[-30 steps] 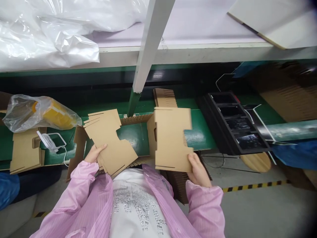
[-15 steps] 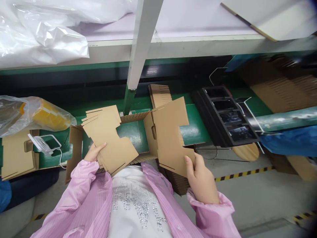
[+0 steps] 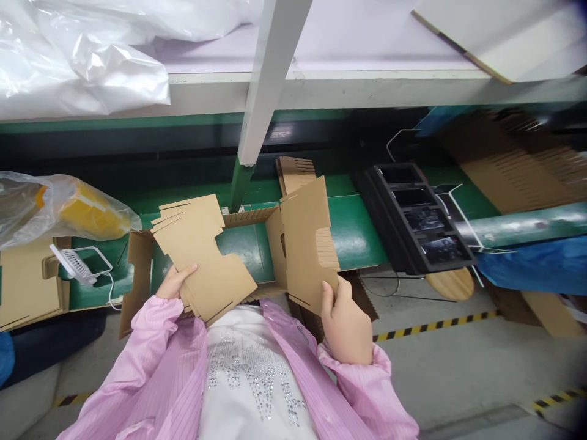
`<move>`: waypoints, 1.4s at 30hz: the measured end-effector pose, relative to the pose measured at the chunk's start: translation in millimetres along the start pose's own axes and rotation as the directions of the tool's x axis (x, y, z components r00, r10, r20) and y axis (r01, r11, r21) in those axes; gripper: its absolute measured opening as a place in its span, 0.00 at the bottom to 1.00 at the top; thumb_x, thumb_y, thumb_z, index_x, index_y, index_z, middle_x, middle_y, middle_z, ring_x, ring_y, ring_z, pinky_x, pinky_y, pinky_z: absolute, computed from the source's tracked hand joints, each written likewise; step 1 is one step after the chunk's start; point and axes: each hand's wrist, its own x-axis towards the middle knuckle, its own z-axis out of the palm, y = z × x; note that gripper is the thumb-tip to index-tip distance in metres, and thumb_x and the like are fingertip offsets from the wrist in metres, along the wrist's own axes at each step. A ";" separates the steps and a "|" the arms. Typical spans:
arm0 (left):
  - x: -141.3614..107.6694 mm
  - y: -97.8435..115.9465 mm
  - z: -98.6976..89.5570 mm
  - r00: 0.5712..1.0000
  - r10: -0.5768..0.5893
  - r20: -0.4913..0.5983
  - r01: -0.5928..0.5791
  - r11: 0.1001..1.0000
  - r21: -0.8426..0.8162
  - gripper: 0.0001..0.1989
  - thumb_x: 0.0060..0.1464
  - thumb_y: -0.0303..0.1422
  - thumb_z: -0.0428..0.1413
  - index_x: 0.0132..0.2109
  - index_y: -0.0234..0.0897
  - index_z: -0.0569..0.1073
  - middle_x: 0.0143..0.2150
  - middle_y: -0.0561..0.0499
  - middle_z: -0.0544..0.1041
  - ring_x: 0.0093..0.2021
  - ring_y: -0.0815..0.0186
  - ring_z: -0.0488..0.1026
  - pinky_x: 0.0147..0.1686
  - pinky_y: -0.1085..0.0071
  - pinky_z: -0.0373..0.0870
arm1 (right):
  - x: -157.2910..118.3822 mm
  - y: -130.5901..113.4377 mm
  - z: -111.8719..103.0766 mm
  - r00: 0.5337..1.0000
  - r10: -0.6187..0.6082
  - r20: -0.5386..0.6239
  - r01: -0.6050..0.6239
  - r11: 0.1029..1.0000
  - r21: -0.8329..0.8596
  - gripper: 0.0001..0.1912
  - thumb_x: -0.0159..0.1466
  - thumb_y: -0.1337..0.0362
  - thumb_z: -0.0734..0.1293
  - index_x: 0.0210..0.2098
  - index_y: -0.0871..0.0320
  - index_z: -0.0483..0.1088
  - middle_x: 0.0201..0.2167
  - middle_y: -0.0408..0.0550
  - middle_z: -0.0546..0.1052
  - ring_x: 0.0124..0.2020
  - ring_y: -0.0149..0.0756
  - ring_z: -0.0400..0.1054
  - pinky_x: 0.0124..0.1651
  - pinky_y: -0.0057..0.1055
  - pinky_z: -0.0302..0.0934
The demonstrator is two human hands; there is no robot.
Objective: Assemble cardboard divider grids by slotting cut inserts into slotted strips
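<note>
My left hand [image 3: 177,281] is closed around the lower left edge of a small stack of slotted cardboard pieces [image 3: 206,256], its thumb on top. My right hand [image 3: 343,315] pinches the lower right corner of a single slotted cardboard piece [image 3: 305,244], which stands tilted at the right end of a cardboard frame. That frame [image 3: 140,275] has notched long sides and lies on the green table [image 3: 247,244] in front of me. Part of its near side is hidden behind the stack in my left hand.
Slotted cardboard strips [image 3: 296,174] lie behind the frame. At the right is a black case with several screens [image 3: 426,217]. A small white fan [image 3: 80,266], flat cardboard [image 3: 30,284] and a bagged yellow object [image 3: 92,211] sit at the left. A white post [image 3: 263,91] rises at the back.
My right hand has moved left, bringing its cardboard piece closer to the frame's right end and turning it more steeply. My left hand and its stack have stayed nearly still.
</note>
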 end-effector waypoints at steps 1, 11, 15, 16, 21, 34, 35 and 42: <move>-0.4 0.3 -0.2 1.000 0.002 -0.003 -0.002 1.000 0.001 0.28 0.32 0.37 0.71 0.43 0.31 0.74 0.44 0.39 0.80 0.45 0.52 0.77 0.47 0.60 0.74 | -0.3 -1.2 0.8 1.000 -0.006 -0.015 0.006 1.000 -0.015 0.20 0.69 0.57 0.53 0.54 0.62 0.64 0.26 0.50 0.76 0.17 0.30 0.60 0.24 0.25 0.41; -1.8 1.5 -2.7 1.000 0.018 0.002 -0.018 1.000 -0.006 0.27 0.32 0.36 0.70 0.42 0.30 0.74 0.41 0.39 0.80 0.44 0.51 0.77 0.47 0.57 0.74 | 6.7 -8.5 18.5 0.992 -0.077 -0.102 0.066 0.993 -0.101 0.21 0.69 0.57 0.54 0.53 0.63 0.64 0.23 0.50 0.75 0.17 0.30 0.60 0.22 0.27 0.40; -2.1 1.6 -4.2 1.000 0.021 -0.019 -0.021 1.000 -0.015 0.27 0.33 0.35 0.70 0.43 0.30 0.74 0.41 0.40 0.80 0.44 0.51 0.78 0.48 0.57 0.74 | 15.8 -21.2 31.8 0.990 -0.104 -0.097 0.092 0.988 -0.120 0.21 0.69 0.59 0.54 0.56 0.62 0.64 0.23 0.49 0.75 0.16 0.28 0.59 0.22 0.26 0.38; -2.4 2.0 -4.7 0.999 0.023 -0.028 -0.023 1.000 -0.014 0.28 0.33 0.35 0.70 0.43 0.30 0.74 0.41 0.40 0.80 0.44 0.52 0.77 0.48 0.57 0.74 | 17.8 -23.4 34.8 0.990 -0.108 -0.094 0.096 0.988 -0.120 0.21 0.69 0.59 0.54 0.56 0.62 0.64 0.23 0.49 0.75 0.16 0.28 0.59 0.22 0.26 0.38; -5.3 4.3 -8.0 0.998 0.022 -0.061 -0.023 1.000 -0.012 0.28 0.32 0.36 0.71 0.42 0.30 0.74 0.41 0.40 0.80 0.45 0.51 0.77 0.49 0.58 0.73 | 19.5 -22.4 44.7 0.990 -0.102 -0.099 0.092 0.991 -0.100 0.22 0.69 0.59 0.54 0.56 0.63 0.64 0.23 0.49 0.75 0.17 0.28 0.60 0.23 0.26 0.37; -5.5 6.1 -9.2 0.996 0.047 -0.080 -0.049 0.998 -0.035 0.28 0.31 0.35 0.71 0.42 0.31 0.74 0.45 0.40 0.79 0.45 0.51 0.77 0.48 0.59 0.73 | 22.5 -21.3 51.8 0.990 -0.134 -0.035 0.128 0.982 -0.141 0.21 0.69 0.59 0.53 0.54 0.62 0.67 0.21 0.47 0.73 0.15 0.26 0.54 0.22 0.26 0.37; -5.3 6.3 -10.0 0.995 0.049 -0.085 -0.052 0.998 -0.033 0.28 0.31 0.36 0.71 0.42 0.31 0.74 0.45 0.40 0.79 0.45 0.51 0.77 0.48 0.58 0.73 | 24.3 -22.3 54.2 0.989 -0.147 -0.025 0.142 0.980 -0.137 0.21 0.69 0.59 0.53 0.56 0.61 0.66 0.21 0.47 0.73 0.15 0.26 0.53 0.22 0.26 0.37; -9.4 9.7 -14.7 0.991 0.072 -0.116 -0.076 0.997 -0.030 0.29 0.30 0.36 0.71 0.43 0.32 0.74 0.44 0.41 0.80 0.44 0.51 0.77 0.46 0.59 0.74 | 39.0 -23.2 73.7 0.948 -0.312 -0.056 0.306 0.947 -0.098 0.25 0.69 0.63 0.53 0.65 0.54 0.55 0.27 0.44 0.74 0.18 0.25 0.53 0.22 0.27 0.39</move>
